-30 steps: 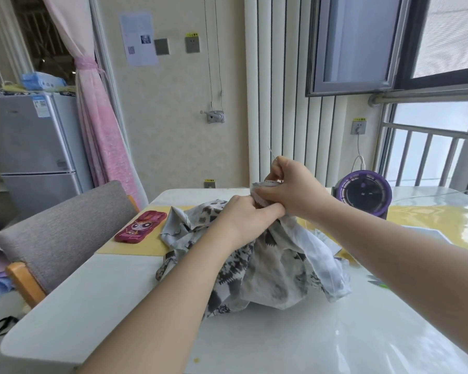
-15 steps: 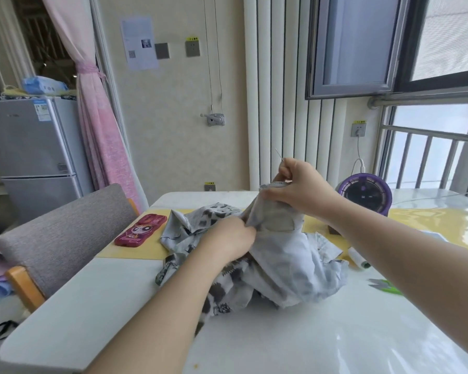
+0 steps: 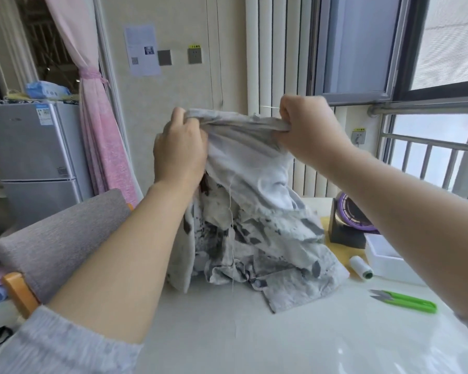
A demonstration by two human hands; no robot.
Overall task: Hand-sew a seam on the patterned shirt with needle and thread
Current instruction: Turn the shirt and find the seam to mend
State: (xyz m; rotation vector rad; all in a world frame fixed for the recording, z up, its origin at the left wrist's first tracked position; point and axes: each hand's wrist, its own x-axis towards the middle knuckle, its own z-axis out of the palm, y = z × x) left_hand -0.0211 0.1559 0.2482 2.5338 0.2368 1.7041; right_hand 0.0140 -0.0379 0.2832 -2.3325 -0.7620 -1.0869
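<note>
- patterned shirt (image 3: 254,225): held up above the table (image 3: 254,341), top edge stretched taut between both hands, pale inner side toward the camera; lower folds and hem rest on the table near its middle
- left hand (image 3: 180,149): above the table, fingers curled over the left end of the stretched edge, gripping the cloth
- right hand (image 3: 308,128): above the table, lower fingers bunched round the right end of the same edge; a thin needle (image 3: 269,106) juts leftward from the upper fingers, apparently pinched there; the exact hold is hidden
- thread (image 3: 230,211): pale strand hanging from the held-up cloth down to the table; its upper end is too fine to trace
- step in hand (judgement): a pause between stitches; seam pulled straight, probably to check it or smooth puckers; amount of seam already sewn not readable
- next move calls for (judgement): ease the tension, left hand steadying the seam line, right hand aiming the needle tip into the edge close by the last stitch; keep the slack thread from snagging on the folds
- on the table's right part: thread spool (image 3: 360,267), green snips (image 3: 405,302), white box (image 3: 384,255), purple fan (image 3: 354,214)
- left of the table: grey chair (image 3: 60,238)
</note>
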